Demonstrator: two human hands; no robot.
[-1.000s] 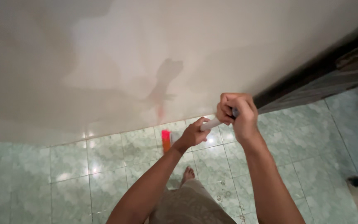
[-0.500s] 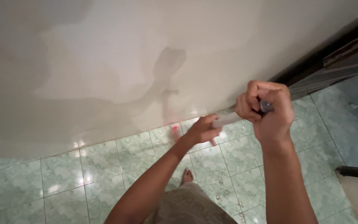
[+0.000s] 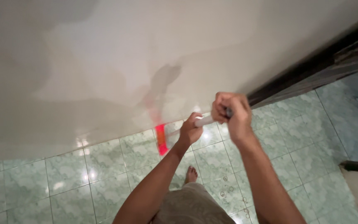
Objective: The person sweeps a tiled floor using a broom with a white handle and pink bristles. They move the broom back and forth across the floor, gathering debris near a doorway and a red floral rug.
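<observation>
- Mop head [image 3: 160, 139], red-orange, sits where the green tile floor [image 3: 104, 166] meets the wall [image 3: 146, 49].
- Left hand [image 3: 190, 132] has its fingers wrapped low on the white handle [image 3: 204, 121].
- Right hand [image 3: 231, 112] is clenched on the top end; steady, flat strokes along the wall base look best.

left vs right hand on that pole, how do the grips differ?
The left hand grips the white handle lower down, nearer the red head; the right hand is fisted over the handle's top end. The left sits lower in view, the right higher. Both are closed on the handle.
</observation>
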